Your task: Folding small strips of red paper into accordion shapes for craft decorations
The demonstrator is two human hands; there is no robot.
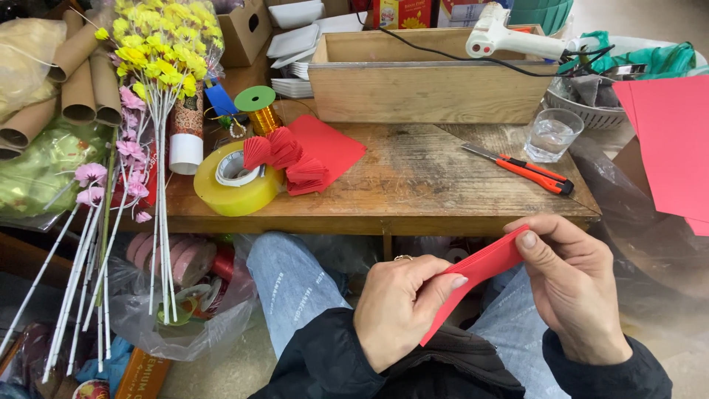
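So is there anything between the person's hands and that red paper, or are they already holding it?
Nothing visible stands between them. The left hand and the right hand both pinch the folded red paper directly, over the lap, in front of the wooden table.

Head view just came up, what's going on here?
A seated person holds a folded red paper sheet over their lap, left hand pinching its lower part and right hand its upper edge. On the wooden table lie pleated red paper fans, a yellow tape roll and an orange utility knife.
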